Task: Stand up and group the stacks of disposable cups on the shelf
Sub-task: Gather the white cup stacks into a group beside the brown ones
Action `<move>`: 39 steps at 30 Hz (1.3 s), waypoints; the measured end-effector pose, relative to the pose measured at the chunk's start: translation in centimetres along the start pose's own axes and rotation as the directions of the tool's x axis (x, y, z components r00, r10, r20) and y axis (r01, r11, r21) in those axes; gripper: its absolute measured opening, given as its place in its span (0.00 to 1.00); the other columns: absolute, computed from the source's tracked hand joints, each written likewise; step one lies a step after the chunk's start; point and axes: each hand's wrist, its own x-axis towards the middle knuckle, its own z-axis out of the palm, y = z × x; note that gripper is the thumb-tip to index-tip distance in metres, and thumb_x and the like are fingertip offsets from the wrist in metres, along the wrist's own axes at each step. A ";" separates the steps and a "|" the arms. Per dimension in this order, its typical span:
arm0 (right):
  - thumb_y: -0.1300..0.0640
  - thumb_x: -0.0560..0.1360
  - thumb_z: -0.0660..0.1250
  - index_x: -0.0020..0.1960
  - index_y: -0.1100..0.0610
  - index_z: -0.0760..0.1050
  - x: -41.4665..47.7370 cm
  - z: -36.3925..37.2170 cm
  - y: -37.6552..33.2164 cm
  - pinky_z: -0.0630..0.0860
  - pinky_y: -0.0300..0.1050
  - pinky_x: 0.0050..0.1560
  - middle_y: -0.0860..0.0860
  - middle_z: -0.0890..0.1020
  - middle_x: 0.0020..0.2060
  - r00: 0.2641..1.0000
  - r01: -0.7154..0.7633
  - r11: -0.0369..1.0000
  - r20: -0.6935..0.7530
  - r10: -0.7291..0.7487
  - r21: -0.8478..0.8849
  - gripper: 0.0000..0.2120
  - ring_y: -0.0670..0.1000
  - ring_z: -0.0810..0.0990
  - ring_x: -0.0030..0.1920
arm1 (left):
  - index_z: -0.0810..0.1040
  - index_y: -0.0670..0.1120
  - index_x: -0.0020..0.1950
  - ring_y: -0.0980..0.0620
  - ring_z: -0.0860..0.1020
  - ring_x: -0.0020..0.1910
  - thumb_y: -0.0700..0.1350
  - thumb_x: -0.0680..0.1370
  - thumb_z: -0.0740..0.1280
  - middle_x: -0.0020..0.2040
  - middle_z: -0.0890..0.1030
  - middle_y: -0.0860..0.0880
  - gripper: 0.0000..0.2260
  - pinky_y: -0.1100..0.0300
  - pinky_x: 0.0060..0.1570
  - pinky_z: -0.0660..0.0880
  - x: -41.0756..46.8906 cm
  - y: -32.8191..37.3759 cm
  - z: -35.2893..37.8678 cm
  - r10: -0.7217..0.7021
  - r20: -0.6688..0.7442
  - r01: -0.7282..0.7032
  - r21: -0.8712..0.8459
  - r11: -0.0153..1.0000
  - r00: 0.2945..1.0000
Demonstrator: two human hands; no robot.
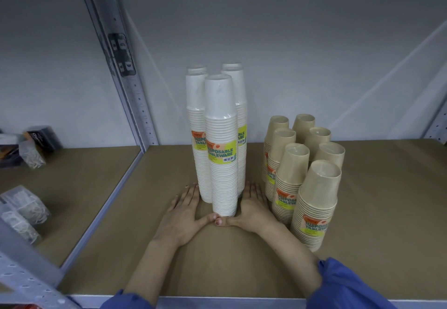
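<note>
Three tall stacks of white disposable cups (221,139) stand upright and close together in the middle of the brown shelf (169,260). My left hand (183,212) lies flat on the shelf against their left base. On the other side my right hand (254,207) lies flat against their right base. Both thumbs meet in front of the nearest white stack, so the hands cup the group. Several shorter stacks of tan cups (302,171) stand upright in a cluster just right of my right hand.
A grey metal upright (125,86) and a rail divide this bay from the left bay, where clear packets of plastic cutlery (24,207) and dark boxes (36,144) lie. The wall (290,42) closes the back. Another upright (437,127) stands at far right.
</note>
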 end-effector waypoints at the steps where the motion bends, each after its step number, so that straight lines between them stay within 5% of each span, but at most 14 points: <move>1: 0.35 0.62 0.70 0.72 0.64 0.35 -0.1 0.0 -0.1 0.40 0.50 0.74 0.61 0.41 0.74 1.000 0.001 1.000 -0.004 -0.001 0.000 0.60 0.57 0.40 0.74 | 0.39 0.46 0.74 0.55 0.41 0.75 0.63 0.75 0.54 0.77 0.42 0.49 0.37 0.57 0.72 0.40 -0.1 0.1 0.0 -0.002 -0.001 0.002 -0.002 1.000 1.000; 21: 0.34 0.73 0.54 0.73 0.61 0.47 -7.0 2.4 1.1 0.43 0.44 0.73 0.57 0.52 0.75 0.980 0.077 0.979 -0.168 -0.110 -0.189 0.42 0.51 0.48 0.75 | 0.48 0.46 0.74 0.54 0.46 0.75 0.57 0.79 0.51 0.77 0.49 0.48 0.27 0.60 0.72 0.42 -6.3 3.8 1.1 0.008 -0.059 -0.006 0.028 1.000 0.998; 31: 0.41 0.76 0.56 0.73 0.56 0.54 -12.2 2.0 4.2 0.45 0.39 0.71 0.51 0.55 0.75 0.961 0.170 0.973 -0.194 -0.199 -0.155 0.32 0.47 0.51 0.74 | 0.55 0.46 0.73 0.54 0.51 0.75 0.54 0.79 0.54 0.76 0.54 0.49 0.25 0.63 0.71 0.45 -8.9 7.2 2.3 0.133 -0.088 -0.137 -0.045 0.990 0.987; 39: 0.47 0.75 0.62 0.67 0.54 0.67 -16.3 -0.3 8.0 0.54 0.33 0.68 0.48 0.66 0.70 0.946 0.207 0.972 -0.231 -0.227 -0.108 0.23 0.45 0.61 0.71 | 0.53 0.46 0.74 0.54 0.50 0.75 0.54 0.79 0.54 0.76 0.54 0.49 0.26 0.66 0.68 0.43 -7.8 10.5 3.6 0.236 -0.079 -0.241 -0.071 0.968 0.969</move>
